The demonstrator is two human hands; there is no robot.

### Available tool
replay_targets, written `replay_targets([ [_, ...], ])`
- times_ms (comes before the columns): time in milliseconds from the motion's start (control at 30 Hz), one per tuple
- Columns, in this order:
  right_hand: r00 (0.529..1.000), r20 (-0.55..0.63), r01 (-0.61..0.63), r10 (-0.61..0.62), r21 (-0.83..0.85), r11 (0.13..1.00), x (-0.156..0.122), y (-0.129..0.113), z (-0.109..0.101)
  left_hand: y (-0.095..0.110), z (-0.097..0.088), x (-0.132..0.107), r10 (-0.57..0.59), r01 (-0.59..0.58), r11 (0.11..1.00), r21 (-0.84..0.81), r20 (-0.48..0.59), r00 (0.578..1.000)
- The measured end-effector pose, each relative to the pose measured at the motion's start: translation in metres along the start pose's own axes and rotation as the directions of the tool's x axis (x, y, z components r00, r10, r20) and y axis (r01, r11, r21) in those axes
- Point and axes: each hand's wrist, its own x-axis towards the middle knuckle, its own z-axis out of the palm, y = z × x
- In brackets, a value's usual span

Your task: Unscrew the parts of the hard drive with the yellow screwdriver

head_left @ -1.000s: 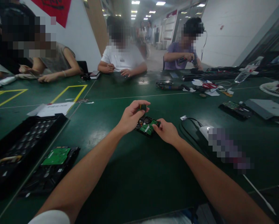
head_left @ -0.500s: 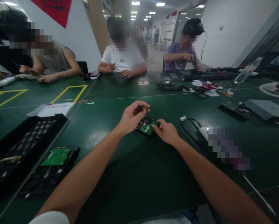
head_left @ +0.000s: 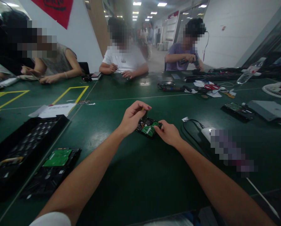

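A hard drive [head_left: 147, 131] rests on the green table in front of me, its green circuit board facing up. My right hand [head_left: 168, 131] grips its right edge, the thumb over the board and the fingers along the side. Above the drive's upper left part, my left hand [head_left: 134, 117] pinches a small yellow-ended thing [head_left: 143, 109] between thumb and fingers. Only its yellow end shows; the fingers hide the rest, so its kind is unclear. The left hand also covers part of the drive's left side.
Left of my arm lie another hard drive [head_left: 53, 169] and a long black tray [head_left: 25, 141]. On the right are a white power strip [head_left: 207, 133] with a black cable, another drive [head_left: 237, 111] and a grey metal box [head_left: 271, 110]. Several people sit across the table [head_left: 117, 91].
The yellow end between my left fingers shows less and has shifted slightly left and up. My right hand and the hard drive keep almost the same place.
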Motion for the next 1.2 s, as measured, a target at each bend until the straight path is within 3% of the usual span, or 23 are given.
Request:
replay_targets([
  [400,1.0,0.012,0.007,-0.007,0.021,1.0,-0.0009,-0.0013,-0.0033,-0.006,0.0035,-0.0037,0.034,-0.031,0.997,0.071,-0.028,0.999],
  [733,1.0,-0.004,-0.007,0.007,0.015,1.0,0.0007,0.0006,0.0012,-0.0047,0.0005,-0.0053,0.143,-0.123,0.937,0.327,-0.037,0.989],
  [967,1.0,-0.016,0.0,0.001,0.023,1.0,0.0009,0.0022,0.0035,-0.0042,0.0019,-0.0063,0.08,-0.081,0.98,0.184,0.015,0.997],
  [1133,1.0,-0.017,0.006,-0.005,0.014,1.0,0.0013,0.0025,0.0025,0.0023,0.0013,-0.0055,0.162,-0.122,0.906,0.404,-0.067,0.984],
  [1200,1.0,-0.016,0.006,-0.005,0.014,1.0,0.0013,0.002,0.0018,0.0019,0.0,-0.0044,0.161,-0.113,0.901,0.418,-0.081,0.984],
])
